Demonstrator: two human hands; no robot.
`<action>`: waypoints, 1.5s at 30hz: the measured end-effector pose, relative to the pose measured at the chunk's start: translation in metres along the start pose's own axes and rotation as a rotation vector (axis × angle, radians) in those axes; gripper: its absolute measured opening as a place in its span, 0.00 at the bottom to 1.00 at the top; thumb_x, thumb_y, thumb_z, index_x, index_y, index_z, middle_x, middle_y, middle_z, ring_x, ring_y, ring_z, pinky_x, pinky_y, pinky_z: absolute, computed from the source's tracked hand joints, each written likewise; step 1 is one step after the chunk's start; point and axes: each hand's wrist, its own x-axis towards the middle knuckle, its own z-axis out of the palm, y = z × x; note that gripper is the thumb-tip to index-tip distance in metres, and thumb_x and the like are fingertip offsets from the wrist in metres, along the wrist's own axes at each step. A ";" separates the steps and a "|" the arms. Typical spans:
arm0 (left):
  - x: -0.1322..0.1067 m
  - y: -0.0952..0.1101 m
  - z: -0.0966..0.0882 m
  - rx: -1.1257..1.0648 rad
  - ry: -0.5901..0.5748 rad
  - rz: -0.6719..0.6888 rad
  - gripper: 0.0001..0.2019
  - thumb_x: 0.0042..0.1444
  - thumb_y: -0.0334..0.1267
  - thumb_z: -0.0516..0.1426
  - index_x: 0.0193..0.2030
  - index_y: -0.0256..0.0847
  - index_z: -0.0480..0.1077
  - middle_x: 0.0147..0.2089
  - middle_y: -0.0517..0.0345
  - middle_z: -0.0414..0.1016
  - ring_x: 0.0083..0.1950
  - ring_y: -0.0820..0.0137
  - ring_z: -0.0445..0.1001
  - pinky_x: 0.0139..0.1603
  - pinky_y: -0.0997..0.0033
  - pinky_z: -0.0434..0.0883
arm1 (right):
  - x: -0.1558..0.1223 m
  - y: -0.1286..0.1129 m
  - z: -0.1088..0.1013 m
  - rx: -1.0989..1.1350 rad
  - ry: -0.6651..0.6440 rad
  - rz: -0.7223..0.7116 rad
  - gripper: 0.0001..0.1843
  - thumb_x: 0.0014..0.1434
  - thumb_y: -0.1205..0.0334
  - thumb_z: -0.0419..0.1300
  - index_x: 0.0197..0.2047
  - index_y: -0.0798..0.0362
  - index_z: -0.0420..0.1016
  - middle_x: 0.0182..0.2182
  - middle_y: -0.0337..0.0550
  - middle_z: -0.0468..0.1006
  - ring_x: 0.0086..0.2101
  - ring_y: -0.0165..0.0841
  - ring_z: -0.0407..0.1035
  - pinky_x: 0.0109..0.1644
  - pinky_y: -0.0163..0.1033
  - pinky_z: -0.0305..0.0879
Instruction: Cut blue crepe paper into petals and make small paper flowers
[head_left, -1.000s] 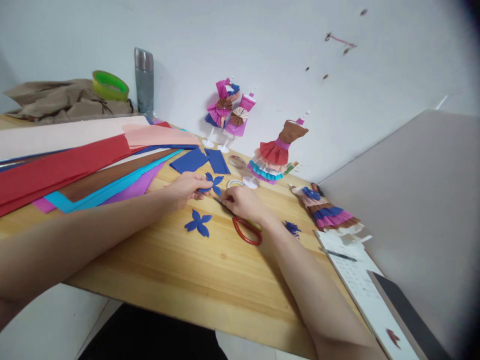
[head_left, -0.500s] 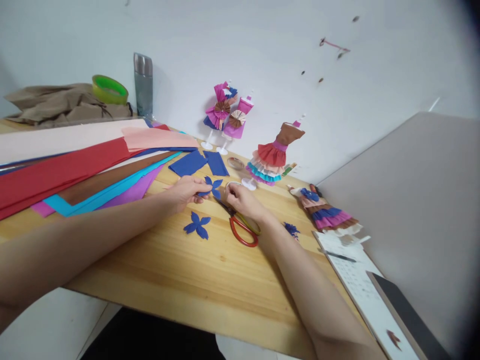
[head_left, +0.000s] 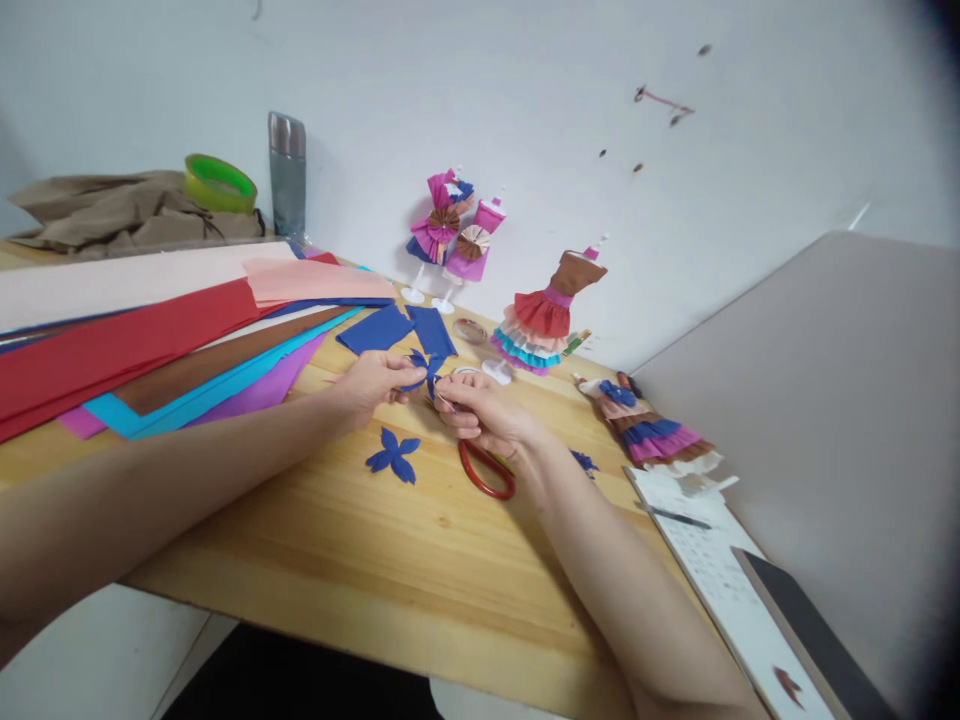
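Observation:
My left hand (head_left: 375,383) pinches a blue paper flower (head_left: 421,366) just above the wooden table (head_left: 360,560). My right hand (head_left: 484,412) has its fingers curled, and its thumb and forefinger close on the same flower from the right. Red-handled scissors (head_left: 486,472) lie on the table under my right wrist, their blade tip showing by my fingers. A second blue paper flower (head_left: 394,455) lies flat in front of my hands.
Long coloured paper sheets (head_left: 150,330) fan out on the left, with blue paper pieces (head_left: 397,328) behind my hands. Paper dresses on stands (head_left: 544,315) line the wall. A steel flask (head_left: 287,175), a green tape roll (head_left: 220,182) and a notepad with pen (head_left: 697,540) are nearby.
My right hand has left the scissors lying on the table and moved up-left to meet the blue flower held in my left hand. The left hand has barely moved.

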 end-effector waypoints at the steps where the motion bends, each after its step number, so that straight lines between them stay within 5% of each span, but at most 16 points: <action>1: 0.000 0.000 0.000 -0.005 -0.011 0.004 0.12 0.38 0.37 0.70 0.21 0.35 0.72 0.24 0.59 0.70 0.28 0.75 0.66 0.28 0.73 0.61 | 0.000 0.000 0.001 0.014 0.009 -0.009 0.20 0.44 0.56 0.71 0.19 0.55 0.65 0.13 0.27 0.56 0.13 0.16 0.43 0.15 0.26 0.35; 8: -0.001 0.003 0.001 -0.020 -0.065 0.030 0.07 0.42 0.34 0.67 0.21 0.35 0.74 0.22 0.59 0.70 0.25 0.76 0.63 0.27 0.72 0.60 | 0.000 0.002 0.003 0.072 0.043 -0.035 0.18 0.45 0.58 0.71 0.20 0.56 0.66 0.15 0.29 0.62 0.14 0.15 0.44 0.14 0.25 0.36; 29: 0.001 0.000 -0.001 0.142 -0.117 0.137 0.08 0.41 0.39 0.66 0.22 0.37 0.74 0.21 0.60 0.69 0.23 0.76 0.62 0.26 0.73 0.59 | 0.002 0.001 0.000 0.051 0.096 -0.010 0.18 0.48 0.59 0.70 0.19 0.56 0.65 0.12 0.27 0.58 0.13 0.15 0.44 0.14 0.24 0.38; 45: -0.010 0.015 0.009 0.260 -0.007 0.200 0.07 0.42 0.34 0.65 0.19 0.37 0.73 0.20 0.61 0.69 0.25 0.75 0.63 0.29 0.74 0.64 | 0.006 0.006 0.000 0.086 0.110 -0.112 0.17 0.48 0.59 0.69 0.21 0.55 0.65 0.14 0.28 0.61 0.14 0.16 0.45 0.15 0.25 0.38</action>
